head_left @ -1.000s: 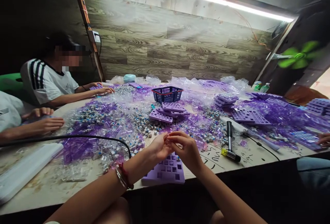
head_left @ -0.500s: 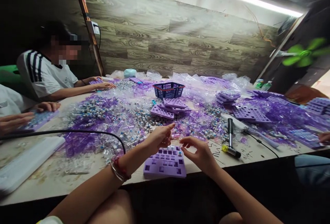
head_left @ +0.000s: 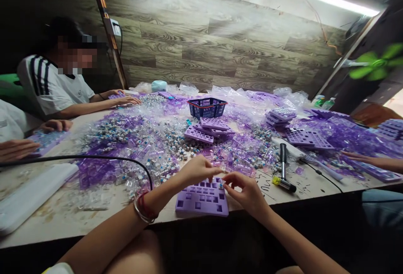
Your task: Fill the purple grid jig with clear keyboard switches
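Observation:
A purple plate with square cut-outs point(head_left: 201, 203) lies flat at the table edge before me. My left hand point(head_left: 199, 171) hangs over its far edge, fingers bent down and drawn together; what they pinch, if anything, is hidden. From the other side, my right hand point(head_left: 244, 188) has thumb and forefinger closed around a small white and blue key switch point(head_left: 221, 185) at the plate's upper right corner. Just beyond my hands spreads a heap of loose key switches point(head_left: 170, 139), mixed with clear and purple plastic pieces point(head_left: 135, 171).
Stacked purple plates point(head_left: 201, 133) sit by a dark blue basket point(head_left: 207, 109). A black-handled tool point(head_left: 283, 160) lies right, near a cable. At left are a long white case point(head_left: 40, 196) and black cable point(head_left: 94, 157). Co-workers' hands point(head_left: 20, 150) work left, another hand point(head_left: 362, 157) right.
My left hand's fingers have dipped toward the plate. My right thumb and forefinger have come together at the corner switch. A co-worker's hand at right has reached farther over the table.

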### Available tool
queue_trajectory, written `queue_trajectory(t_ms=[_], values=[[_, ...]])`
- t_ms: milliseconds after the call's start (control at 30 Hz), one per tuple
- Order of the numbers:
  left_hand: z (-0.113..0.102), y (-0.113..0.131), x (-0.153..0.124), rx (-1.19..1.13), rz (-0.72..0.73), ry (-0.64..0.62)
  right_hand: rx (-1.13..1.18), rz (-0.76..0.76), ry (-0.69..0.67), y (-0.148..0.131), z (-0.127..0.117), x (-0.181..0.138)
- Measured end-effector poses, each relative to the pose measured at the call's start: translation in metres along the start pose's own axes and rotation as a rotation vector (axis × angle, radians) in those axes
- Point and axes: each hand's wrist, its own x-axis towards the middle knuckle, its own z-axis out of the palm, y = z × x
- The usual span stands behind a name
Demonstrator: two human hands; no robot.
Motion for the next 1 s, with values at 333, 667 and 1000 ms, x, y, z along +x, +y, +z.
queue_trajectory(t_ms=[333, 667, 1000], values=[[0.014, -0.015, -0.002, 0.65, 0.35, 0.062, -0.047, -0.108, -0.001, 0.0, -0.002, 0.003], [0.019, -0.007, 0.0, 0.7, 0.31, 0.011, -0.036, -0.163, -0.11, 0.005, -0.008, 0.008], [0.017, -0.007, 0.007, 0.666, 0.253, -0.071, -0.16, -0.1, -0.295, -0.005, -0.014, 0.021]])
